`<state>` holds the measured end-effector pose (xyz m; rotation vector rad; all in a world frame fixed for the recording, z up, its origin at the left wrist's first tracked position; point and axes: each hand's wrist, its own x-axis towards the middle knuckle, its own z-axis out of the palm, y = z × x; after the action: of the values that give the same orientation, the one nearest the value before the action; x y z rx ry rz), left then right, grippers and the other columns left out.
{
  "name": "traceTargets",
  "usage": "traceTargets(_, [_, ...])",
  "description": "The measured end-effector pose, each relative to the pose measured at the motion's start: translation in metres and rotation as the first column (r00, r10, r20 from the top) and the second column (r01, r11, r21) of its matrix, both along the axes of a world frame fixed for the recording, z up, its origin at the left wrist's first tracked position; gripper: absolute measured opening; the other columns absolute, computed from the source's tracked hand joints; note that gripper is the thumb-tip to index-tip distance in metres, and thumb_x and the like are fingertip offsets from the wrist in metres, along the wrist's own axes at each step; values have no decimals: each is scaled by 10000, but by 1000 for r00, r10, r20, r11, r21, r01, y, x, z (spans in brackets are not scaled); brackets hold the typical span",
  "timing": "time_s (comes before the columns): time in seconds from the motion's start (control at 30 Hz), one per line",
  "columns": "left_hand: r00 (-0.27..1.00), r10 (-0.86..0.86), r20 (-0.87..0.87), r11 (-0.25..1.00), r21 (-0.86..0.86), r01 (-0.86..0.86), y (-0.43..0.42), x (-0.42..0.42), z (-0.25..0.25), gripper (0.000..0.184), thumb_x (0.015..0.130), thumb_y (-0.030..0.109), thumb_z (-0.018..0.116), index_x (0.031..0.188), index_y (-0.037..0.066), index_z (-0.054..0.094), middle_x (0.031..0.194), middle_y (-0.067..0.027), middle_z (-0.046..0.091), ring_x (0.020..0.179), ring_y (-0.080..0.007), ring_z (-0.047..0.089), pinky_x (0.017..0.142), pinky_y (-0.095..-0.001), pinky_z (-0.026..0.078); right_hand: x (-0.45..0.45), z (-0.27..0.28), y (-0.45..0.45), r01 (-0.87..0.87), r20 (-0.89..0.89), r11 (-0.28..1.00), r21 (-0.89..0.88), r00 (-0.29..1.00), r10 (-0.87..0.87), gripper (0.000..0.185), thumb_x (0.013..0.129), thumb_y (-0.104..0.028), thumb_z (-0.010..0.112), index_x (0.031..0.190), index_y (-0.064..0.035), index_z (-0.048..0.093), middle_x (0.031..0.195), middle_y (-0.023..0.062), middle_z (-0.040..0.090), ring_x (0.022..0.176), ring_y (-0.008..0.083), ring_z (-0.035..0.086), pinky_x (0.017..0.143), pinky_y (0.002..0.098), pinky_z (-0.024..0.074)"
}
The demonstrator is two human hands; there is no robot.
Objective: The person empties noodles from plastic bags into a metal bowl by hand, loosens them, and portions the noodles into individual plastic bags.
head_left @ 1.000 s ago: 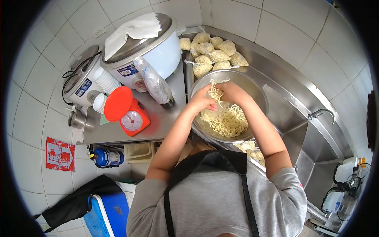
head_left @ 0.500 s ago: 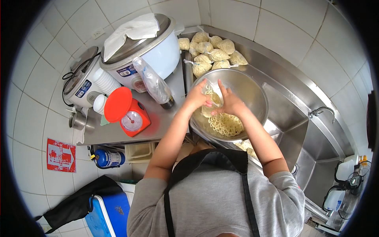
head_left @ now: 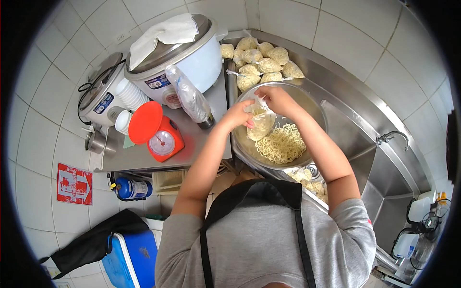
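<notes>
My left hand grips the left side of a clear plastic bag with noodles in it, over a large steel bowl. The fingers of my right hand are pinched on the bag's top edge. Loose yellow noodles lie in a heap in the bowl, just right of and below the bag. Behind the bowl, several tied bags of noodles are piled on the steel surface. More noodle bags show between the bowl and my body.
A red scale, stacked white cups, a plastic-covered bottle and two large cookers stand on the left counter. Right of the bowl are steel sinks with a faucet. A fire extinguisher sits below the counter.
My right hand first opened and left the loose noodles it held in the bag, then moved up and closed on the bag's top edge. My left hand stayed at the bag.
</notes>
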<state>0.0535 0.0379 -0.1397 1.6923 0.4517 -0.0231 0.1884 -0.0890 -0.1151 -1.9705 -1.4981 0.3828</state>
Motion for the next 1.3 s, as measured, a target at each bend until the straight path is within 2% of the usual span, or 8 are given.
traceTargets(0.07, [1000, -19, -16, 1000, 9, 19, 5, -3, -1, 622, 779, -47, 469, 1378, 16, 315, 899, -143, 621, 654, -186, 641, 613, -273, 554, 1, 4, -5, -61, 584, 991, -122, 803, 121, 260, 712, -16, 591, 932, -120, 685, 1074, 56, 594, 1073, 249, 519, 887, 343, 410])
traceTargets(0.23, [987, 38, 156, 997, 63, -48, -9, -28, 53, 596, 787, -40, 462, 1368, 22, 342, 898, -142, 614, 643, -170, 631, 602, -278, 556, 3, 44, -26, -82, 564, 996, 42, 824, 44, 143, 628, -19, 665, 722, -125, 686, 1016, 37, 523, 1033, 231, 446, 878, 358, 365])
traceTargets(0.37, [999, 43, 18, 991, 122, -45, 2, -25, 72, 621, 786, -62, 447, 1383, 0, 287, 1242, -185, 495, 619, -154, 616, 577, -276, 553, -10, 65, -31, -149, 612, 963, 225, 791, -20, 110, 621, -82, 708, 724, -116, 687, 1014, 27, 521, 1025, 239, 454, 873, 345, 389])
traceTargets(0.63, [965, 43, 258, 998, -52, -31, 10, -59, 116, 624, 772, -80, 460, 1366, -59, 270, 1429, -151, 312, 648, -136, 608, 642, -278, 551, -15, 98, -23, -283, 548, 887, 364, 835, 42, 247, 674, -20, 684, 901, -117, 686, 1078, 72, 519, 989, 247, 490, 844, 355, 433])
traceTargets(0.87, [895, 163, 415, 983, -147, -111, 15, -118, 199, 582, 796, -5, 535, 1338, -57, 331, 1394, -122, 382, 642, -77, 604, 624, -237, 549, 10, 126, -30, 64, -107, 632, 772, 994, 30, 166, 870, -57, 549, 999, -55, 653, 1066, 35, 527, 932, 104, 522, 775, 217, 410])
traceTargets(0.97, [868, 249, 430, 960, 7, -279, 36, -163, 234, 568, 797, -11, 512, 1335, -57, 335, 1368, -108, 418, 624, -47, 595, 632, -200, 548, 42, 79, -18, 117, -178, 876, 467, 983, -36, 145, 874, -110, 569, 968, -27, 640, 892, 19, 567, 815, 118, 514, 719, 254, 416])
traceTargets(1.07, [830, 361, 425, 881, 135, -452, 76, -201, 252, 569, 796, 0, 507, 1335, -60, 333, 1344, -110, 442, 660, -63, 601, 654, -208, 550, 53, 22, -20, 20, 118, 1000, -21, 993, -18, 197, 831, -154, 629, 953, 1, 626, 843, 74, 582, 722, 175, 526, 673, 315, 436])
traceTargets(1.3, [727, 557, 400, 633, 362, -684, 161, -239, 222, 614, 781, -20, 482, 1364, -41, 292, 1241, -151, 515, 690, -129, 639, 635, -228, 551, 77, -41, -55, 176, -54, 981, 86, 984, -172, 219, 798, -128, 654, 959, 17, 628, 892, 117, 591, 744, 202, 595, 679, 306, 471])
